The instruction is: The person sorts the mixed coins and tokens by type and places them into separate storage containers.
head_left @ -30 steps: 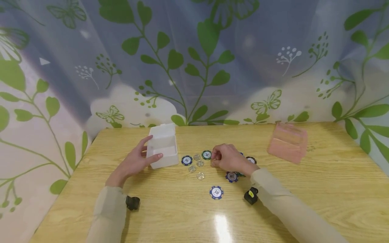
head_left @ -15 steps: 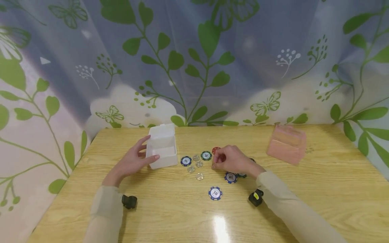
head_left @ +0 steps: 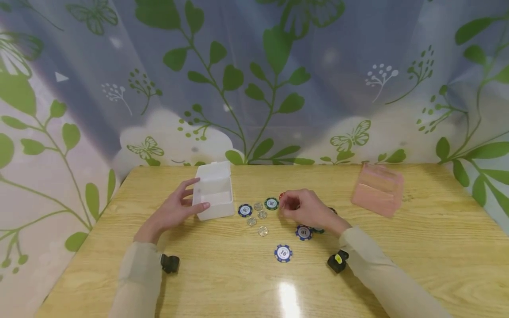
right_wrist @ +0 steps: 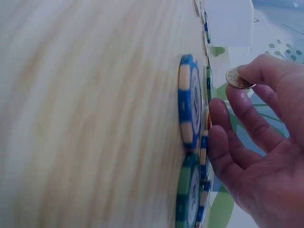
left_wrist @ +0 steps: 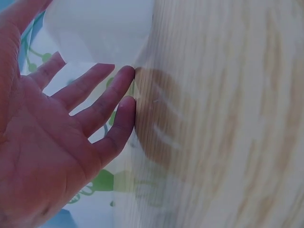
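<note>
My left hand [head_left: 176,209] holds the left side of an open white box [head_left: 218,211], its thumb over the front edge and the index fingertip by the raised lid. In the left wrist view, the other fingers spread below the box [left_wrist: 102,28]. Just above the tabletop, my right hand [head_left: 305,207] pinches a small shiny coin [right_wrist: 232,78] between thumb and index finger; its other fingers curve loosely near the poker chips. Several coins [head_left: 262,231] lie between the box and my right hand. Around them are a blue chip [head_left: 245,210] and a green chip [head_left: 272,203].
Nearer me lies a blue-and-white 10 chip [head_left: 283,253], with another blue chip [head_left: 304,232] beyond it. A red chip [head_left: 282,196] and others are partly hidden by my right hand. A pink transparent case [head_left: 375,192] lies at the back right of the wooden table [head_left: 222,274].
My right hand has shifted slightly to the right and covers much of the red chip, which showed more half a second ago. The left hand stays at the box.
</note>
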{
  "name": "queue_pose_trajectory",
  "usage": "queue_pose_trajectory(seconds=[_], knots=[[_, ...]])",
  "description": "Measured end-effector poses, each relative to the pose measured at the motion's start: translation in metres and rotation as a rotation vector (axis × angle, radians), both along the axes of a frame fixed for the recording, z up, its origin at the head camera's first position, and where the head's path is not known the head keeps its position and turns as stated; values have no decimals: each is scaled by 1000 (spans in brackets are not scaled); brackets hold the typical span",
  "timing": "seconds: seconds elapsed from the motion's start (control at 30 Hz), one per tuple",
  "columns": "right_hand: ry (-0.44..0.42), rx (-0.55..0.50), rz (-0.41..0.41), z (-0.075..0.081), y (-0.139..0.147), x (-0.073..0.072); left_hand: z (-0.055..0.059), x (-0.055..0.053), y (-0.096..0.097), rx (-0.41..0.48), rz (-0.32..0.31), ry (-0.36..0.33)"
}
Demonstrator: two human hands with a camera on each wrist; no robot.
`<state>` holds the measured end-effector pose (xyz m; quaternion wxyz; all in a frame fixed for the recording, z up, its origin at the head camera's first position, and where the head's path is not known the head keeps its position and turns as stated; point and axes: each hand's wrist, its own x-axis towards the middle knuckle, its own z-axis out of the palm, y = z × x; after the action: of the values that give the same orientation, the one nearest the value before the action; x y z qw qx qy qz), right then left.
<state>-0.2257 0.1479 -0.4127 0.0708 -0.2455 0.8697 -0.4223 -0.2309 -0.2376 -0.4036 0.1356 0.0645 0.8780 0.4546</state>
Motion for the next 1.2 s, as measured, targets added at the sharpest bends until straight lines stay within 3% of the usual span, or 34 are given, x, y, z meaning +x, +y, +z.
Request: queue_pose_trajectory(seconds=[0.4,1.2], knots=[[-68,-100,-120,1,-13,-3,1,-2,0,50,3,-34],[-357,-422,-306,8,-59,-9,2,-2,0,77,-12,-44]])
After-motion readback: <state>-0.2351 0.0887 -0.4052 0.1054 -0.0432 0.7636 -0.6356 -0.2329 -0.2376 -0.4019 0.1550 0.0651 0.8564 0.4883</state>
